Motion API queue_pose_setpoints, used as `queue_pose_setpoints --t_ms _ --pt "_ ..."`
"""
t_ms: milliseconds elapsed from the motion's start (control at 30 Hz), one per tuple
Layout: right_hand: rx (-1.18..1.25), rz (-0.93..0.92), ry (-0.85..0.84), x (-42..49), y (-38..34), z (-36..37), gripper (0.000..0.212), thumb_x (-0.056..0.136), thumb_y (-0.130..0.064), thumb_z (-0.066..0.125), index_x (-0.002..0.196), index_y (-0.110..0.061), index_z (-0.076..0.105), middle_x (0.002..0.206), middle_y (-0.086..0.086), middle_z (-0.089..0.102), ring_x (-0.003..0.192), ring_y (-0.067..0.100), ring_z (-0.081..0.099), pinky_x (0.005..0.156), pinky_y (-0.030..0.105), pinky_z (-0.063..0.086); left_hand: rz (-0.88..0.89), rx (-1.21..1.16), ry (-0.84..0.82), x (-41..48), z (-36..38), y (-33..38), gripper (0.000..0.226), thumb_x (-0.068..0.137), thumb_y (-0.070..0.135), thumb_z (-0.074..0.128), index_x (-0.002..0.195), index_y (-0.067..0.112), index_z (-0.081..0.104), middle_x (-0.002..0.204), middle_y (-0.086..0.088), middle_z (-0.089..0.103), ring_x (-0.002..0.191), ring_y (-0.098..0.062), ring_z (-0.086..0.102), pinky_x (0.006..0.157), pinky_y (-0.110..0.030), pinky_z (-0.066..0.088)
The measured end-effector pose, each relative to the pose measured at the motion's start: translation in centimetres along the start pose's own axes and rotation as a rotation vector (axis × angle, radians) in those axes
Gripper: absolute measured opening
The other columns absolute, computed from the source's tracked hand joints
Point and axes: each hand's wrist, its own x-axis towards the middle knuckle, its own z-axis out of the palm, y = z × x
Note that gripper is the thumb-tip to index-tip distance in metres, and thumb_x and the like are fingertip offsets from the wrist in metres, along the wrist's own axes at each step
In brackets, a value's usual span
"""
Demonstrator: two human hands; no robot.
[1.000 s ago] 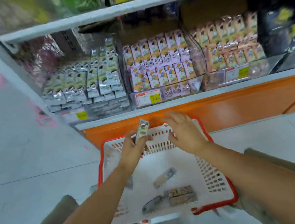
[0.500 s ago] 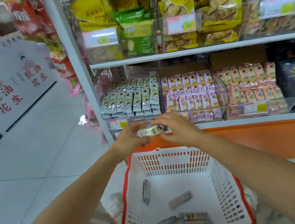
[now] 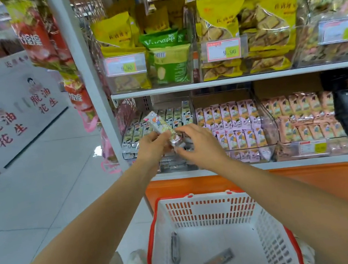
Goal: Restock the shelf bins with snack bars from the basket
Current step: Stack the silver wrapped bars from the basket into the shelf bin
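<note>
My left hand (image 3: 151, 144) grips a pale green wrapped snack bar (image 3: 159, 126) that tilts up to the left, in front of the left shelf bin (image 3: 167, 121) of matching green bars. My right hand (image 3: 198, 143) pinches the bar's lower end with its fingertips. Below, the white basket with a red rim (image 3: 213, 210) holds a few loose bars (image 3: 219, 259), one standing against its left wall (image 3: 175, 250).
To the right of the green-bar bin stand a clear bin of pink bars (image 3: 233, 122) and one of peach bars (image 3: 304, 115). The shelf above (image 3: 228, 80) carries yellow and green snack bags. A white upright post (image 3: 87, 76) bounds the shelf's left side; tiled floor lies left.
Both hands rose from above the basket to the green-bar bin. The bar went from held in the left hand alone to held by both, now tilted up-left.
</note>
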Motion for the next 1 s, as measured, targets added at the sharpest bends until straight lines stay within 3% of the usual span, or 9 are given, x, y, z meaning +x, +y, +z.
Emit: queue_pose_setpoints --t_ms 133,233,333,433,533,700,800,867,1000 --pt "-0.054 0.044 0.022 1.0 3.4 0.1 0.051 0.094 -0.035 0.058 0.141 -0.022 0.044 0.144 -0.003 0.044 0.134 0.018 0.036 0.111 0.038 0.025 -0.017 0.265 0.058 4.1 0.3 0.9 0.034 0.094 0.026 0.062 0.105 -0.006 0.065 0.082 -0.013 0.064 0.066 -0.024 0.059 0.074 -0.041 0.058" --pt "-0.101 0.048 -0.056 1.7 5.0 0.4 0.06 0.094 -0.038 0.057 0.147 -0.023 0.035 0.155 -0.003 0.031 0.143 0.018 0.025 0.116 0.04 0.016 0.032 0.537 0.059 5.9 1.1 1.4 0.04 0.095 0.035 0.06 0.12 0.003 0.06 0.101 -0.015 0.067 0.082 -0.031 0.066 0.079 -0.044 0.054" --pt "-0.114 0.04 -0.108 2.0 5.9 0.9 0.063 0.096 -0.039 0.055 0.151 -0.023 0.029 0.159 -0.003 0.022 0.146 0.017 0.017 0.118 0.039 0.01 0.114 0.741 0.019 7.1 1.9 1.7 0.026 0.095 0.039 0.058 0.078 0.02 0.052 0.088 -0.012 0.057 0.076 -0.031 0.063 0.076 -0.043 0.052" --pt "-0.111 0.017 -0.102 2.1 6.5 1.5 0.062 0.096 -0.039 0.053 0.151 -0.023 0.03 0.16 -0.003 0.021 0.146 0.017 0.018 0.117 0.039 0.011 0.155 0.917 0.004 7.9 2.4 1.4 0.024 0.098 0.035 0.055 0.091 0.017 0.07 0.086 -0.012 0.066 0.081 -0.031 0.064 0.07 -0.035 0.05" --pt "-0.093 0.008 -0.096 2.2 6.8 1.8 0.062 0.096 -0.038 0.055 0.151 -0.024 0.03 0.159 -0.003 0.022 0.145 0.017 0.021 0.117 0.038 0.012 0.185 0.9 0.014 7.8 2.8 1.0 0.03 0.099 0.03 0.054 0.112 0.009 0.069 0.087 -0.009 0.063 0.08 -0.026 0.06 0.064 -0.028 0.044" --pt "-0.075 0.024 -0.115 2.2 6.7 1.8 0.062 0.097 -0.038 0.052 0.152 -0.023 0.027 0.161 -0.003 0.017 0.147 0.016 0.018 0.118 0.039 0.012 0.224 0.899 0.045 7.9 3.2 0.4 0.033 0.101 0.028 0.051 0.123 0.008 0.064 0.112 -0.011 0.068 0.096 -0.026 0.062 0.08 -0.029 0.045" --pt "-0.074 0.028 -0.136 2.2 6.7 1.9 0.064 0.098 -0.037 0.051 0.154 -0.022 0.022 0.163 -0.003 0.012 0.148 0.017 0.015 0.118 0.04 0.012 0.242 0.939 0.03 7.6 3.2 0.1 0.035 0.102 0.03 0.045 0.123 0.009 0.063 0.101 -0.012 0.068 0.095 -0.029 0.058 0.086 -0.033 0.045" --pt "-0.061 0.018 -0.137 2.0 6.8 1.9 0.066 0.098 -0.037 0.051 0.154 -0.021 0.02 0.163 -0.002 0.01 0.148 0.017 0.015 0.119 0.041 0.012 0.273 0.989 0.054 7.6 2.9 -0.7 0.037 0.103 0.031 0.041 0.126 0.011 0.062 0.108 -0.014 0.068 0.111 -0.032 0.052 0.096 -0.034 0.036" --pt "-0.029 0.004 -0.038 0.3 7.3 1.4 0.057 0.099 -0.033 0.05 0.151 -0.021 0.029 0.16 -0.001 0.023 0.146 0.016 0.022 0.116 0.038 0.017 0.583 0.799 0.244 4.8 2.6 -2.7 0.03 0.097 0.013 0.044 0.121 0.016 0.062 0.116 -0.005 0.057 0.11 -0.017 0.041 0.093 -0.028 0.031"
